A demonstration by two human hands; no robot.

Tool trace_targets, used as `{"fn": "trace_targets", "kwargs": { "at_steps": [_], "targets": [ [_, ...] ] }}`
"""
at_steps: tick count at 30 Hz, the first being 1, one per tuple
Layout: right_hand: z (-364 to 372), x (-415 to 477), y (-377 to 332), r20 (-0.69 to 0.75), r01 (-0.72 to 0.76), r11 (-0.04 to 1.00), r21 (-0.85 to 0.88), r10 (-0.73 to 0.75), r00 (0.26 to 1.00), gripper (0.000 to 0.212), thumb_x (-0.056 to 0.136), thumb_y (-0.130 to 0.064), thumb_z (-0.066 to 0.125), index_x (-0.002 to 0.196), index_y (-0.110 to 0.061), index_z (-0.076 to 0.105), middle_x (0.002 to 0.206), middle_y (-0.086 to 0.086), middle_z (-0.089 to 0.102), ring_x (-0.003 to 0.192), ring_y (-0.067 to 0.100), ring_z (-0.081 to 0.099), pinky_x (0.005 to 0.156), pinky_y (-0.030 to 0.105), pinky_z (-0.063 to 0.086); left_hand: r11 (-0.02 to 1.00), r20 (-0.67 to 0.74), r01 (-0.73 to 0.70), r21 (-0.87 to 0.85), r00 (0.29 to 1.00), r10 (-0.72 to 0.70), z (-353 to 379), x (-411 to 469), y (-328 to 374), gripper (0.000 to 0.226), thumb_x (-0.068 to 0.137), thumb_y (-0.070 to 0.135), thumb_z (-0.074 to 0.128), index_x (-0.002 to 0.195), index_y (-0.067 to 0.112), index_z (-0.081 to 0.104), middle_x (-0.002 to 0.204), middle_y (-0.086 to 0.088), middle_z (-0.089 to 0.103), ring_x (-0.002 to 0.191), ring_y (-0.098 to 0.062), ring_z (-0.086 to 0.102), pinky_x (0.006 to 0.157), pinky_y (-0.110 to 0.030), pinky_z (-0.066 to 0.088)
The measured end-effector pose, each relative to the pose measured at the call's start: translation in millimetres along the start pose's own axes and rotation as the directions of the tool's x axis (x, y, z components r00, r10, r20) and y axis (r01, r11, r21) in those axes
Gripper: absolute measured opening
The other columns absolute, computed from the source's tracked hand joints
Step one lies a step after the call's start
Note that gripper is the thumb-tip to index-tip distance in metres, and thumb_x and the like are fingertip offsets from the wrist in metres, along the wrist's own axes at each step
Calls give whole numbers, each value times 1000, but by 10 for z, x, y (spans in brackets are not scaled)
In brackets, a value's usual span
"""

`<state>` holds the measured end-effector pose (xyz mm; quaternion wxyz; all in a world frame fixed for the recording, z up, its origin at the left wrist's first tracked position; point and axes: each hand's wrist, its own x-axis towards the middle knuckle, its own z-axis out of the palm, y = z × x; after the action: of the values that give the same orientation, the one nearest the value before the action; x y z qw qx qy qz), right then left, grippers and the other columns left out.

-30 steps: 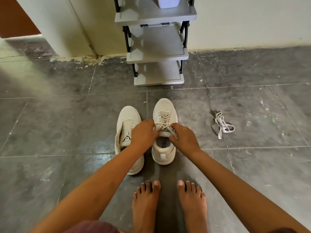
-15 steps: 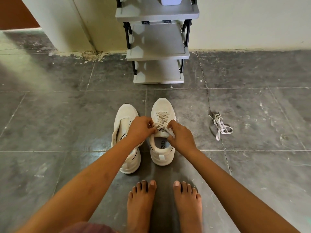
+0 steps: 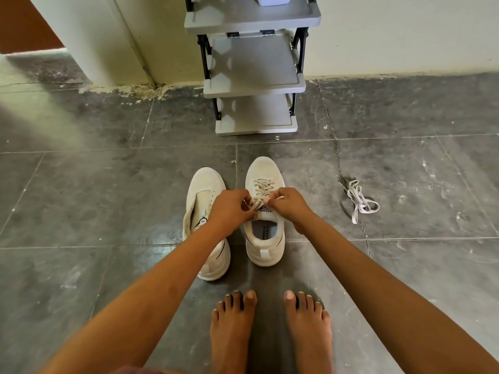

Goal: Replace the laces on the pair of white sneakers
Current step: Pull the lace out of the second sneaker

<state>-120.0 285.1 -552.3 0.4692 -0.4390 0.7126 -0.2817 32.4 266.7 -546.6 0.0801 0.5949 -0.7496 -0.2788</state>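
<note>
Two white sneakers stand side by side on the grey floor in front of my bare feet. The right sneaker (image 3: 266,238) carries a beige lace (image 3: 261,188) across its eyelets. The left sneaker (image 3: 201,201) has no lace and its tongue lies open. My left hand (image 3: 229,211) and my right hand (image 3: 289,205) meet over the top of the right sneaker's lacing, and each pinches an end of the beige lace near the tongue. A loose white lace (image 3: 360,201) lies bundled on the floor to the right.
A grey shoe rack (image 3: 256,85) with several shelves stands against the wall straight ahead. A white container (image 3: 272,0) sits on its top shelf. My bare feet (image 3: 270,327) rest on the tiles just behind the sneakers. A wall corner (image 3: 140,63) juts out at the left.
Both hands have slid forward along the right sneaker, from the tongue opening up onto the top of the lacing, and now pinch the lace ends closer together.
</note>
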Motion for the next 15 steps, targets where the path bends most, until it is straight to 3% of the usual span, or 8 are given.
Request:
{"fn": "trace_targets", "kwargs": {
  "at_steps": [2, 4, 9, 11, 15],
  "targets": [
    [-57, -42, -17, 89, -146, 963, 228, 129, 988, 8, 87, -10, 56, 91, -9, 63, 91, 6, 64, 77, 13, 57, 64, 25, 47, 1000, 2, -8, 10, 1000, 8, 1, -13, 4, 28, 75, 29, 76, 95, 15, 64, 92, -4, 67, 83, -19, 58, 74, -30, 46],
    [-97, -85, -3, 146, -228, 906, 357, 187, 972, 9, 88, -13, 52, 85, -13, 60, 82, 0, 61, 73, 10, 54, 60, 23, 41, 1000, -3, -15, 25, 1000, 16, -2, -23, 18, 25, 76, 28, 75, 94, 14, 63, 91, -4, 66, 83, -19, 57, 70, -28, 43],
    [-106, -117, -15, 137, -187, 902, 388, 143, 980, 18, 83, -9, 44, 66, -16, 45, 69, 1, 47, 62, 10, 41, 56, 20, 36, 997, -20, -3, 72, 1000, 4, 5, -26, 61, 23, 79, 26, 71, 95, 11, 63, 90, -6, 65, 81, -20, 55, 68, -28, 39],
    [-138, -96, -71, 114, -105, 944, 313, 73, 991, 16, 80, -4, 46, 69, -16, 44, 72, 0, 49, 65, 10, 42, 56, 21, 37, 996, -20, -4, 87, 1000, 6, 12, -32, 74, 22, 80, 27, 69, 94, 11, 63, 89, -7, 65, 84, -22, 58, 69, -29, 40],
    [-161, -41, -97, 83, 71, 995, -76, -64, 995, 14, 84, -12, 57, 96, -16, 54, 84, -2, 56, 82, 15, 53, 68, 26, 41, 999, 26, 27, -27, 999, -26, -17, -33, 1, 29, 78, 36, 72, 98, 18, 62, 92, 0, 66, 84, -17, 59, 71, -26, 44]
  ]
}}
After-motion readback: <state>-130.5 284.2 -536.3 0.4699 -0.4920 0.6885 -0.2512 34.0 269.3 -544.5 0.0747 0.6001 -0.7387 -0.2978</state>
